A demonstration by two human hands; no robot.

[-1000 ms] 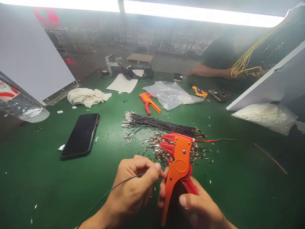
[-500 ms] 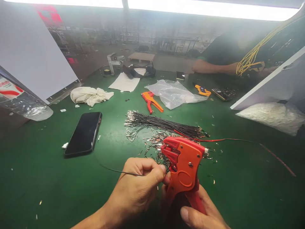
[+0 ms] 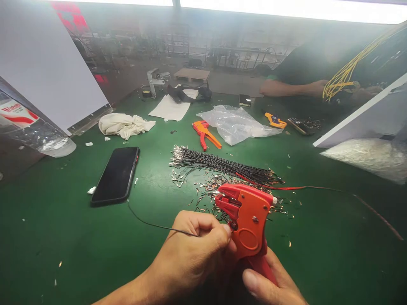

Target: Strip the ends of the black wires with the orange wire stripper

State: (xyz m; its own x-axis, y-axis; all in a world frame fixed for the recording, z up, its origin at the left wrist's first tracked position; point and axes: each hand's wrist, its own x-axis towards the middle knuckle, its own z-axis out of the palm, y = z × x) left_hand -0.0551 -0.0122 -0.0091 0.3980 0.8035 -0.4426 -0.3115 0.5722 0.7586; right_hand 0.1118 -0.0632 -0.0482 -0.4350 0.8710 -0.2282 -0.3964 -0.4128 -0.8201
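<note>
My left hand (image 3: pixel 197 245) is closed in a pinch on a thin dark wire (image 3: pixel 152 225), whose loose length trails left toward the phone. Its fingertips are right beside the lower jaw of an orange and red wire stripper (image 3: pixel 249 220); the wire's front end is hidden there. My right hand (image 3: pixel 270 279) is wrapped around the stripper's handles and holds it upright, jaws facing left. Behind the tool lies a bundle of black wires (image 3: pixel 219 163) with metal ends at the left. Scattered wire scraps (image 3: pixel 206 197) surround the stripper's head.
A black phone (image 3: pixel 116 176) lies at left, near a bottle (image 3: pixel 34 127) and a white cloth (image 3: pixel 125 126). Second orange-red pliers (image 3: pixel 205 133) and a plastic bag (image 3: pixel 237 123) lie behind the bundle. A red-and-dark strand (image 3: pixel 318 187) runs right. Across the table, a person's arm (image 3: pixel 291 89) is near yellow wires.
My left hand has moved slightly right, bringing its fingertips and the wire closer against the stripper's lower jaw. The whole view has shifted a little. My right hand keeps its hold.
</note>
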